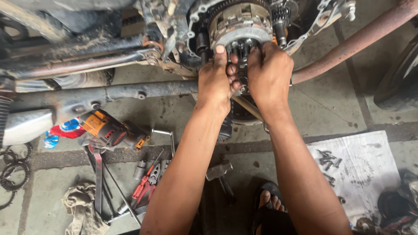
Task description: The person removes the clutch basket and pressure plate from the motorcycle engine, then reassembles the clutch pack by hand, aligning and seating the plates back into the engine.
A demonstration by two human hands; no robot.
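Note:
Both my hands are pressed together on the underside of a round metal clutch assembly [240, 24] in an opened motorcycle engine. My left hand [215, 78] has its thumb up against the clutch's lower rim and its fingers curled around a small dark metal part [243, 65] at the centre. My right hand [270, 72] grips the same spot from the right side. What exactly sits between the fingers is mostly hidden.
A rusty exhaust pipe [352, 41] runs right of the engine, and a frame tube [130, 91] crosses left. On the floor lie an orange power tool [111, 130], red-handled pliers [146, 182], wrenches [98, 174], a rag [80, 209], bolts on paper [357, 167], and a tyre [398, 82].

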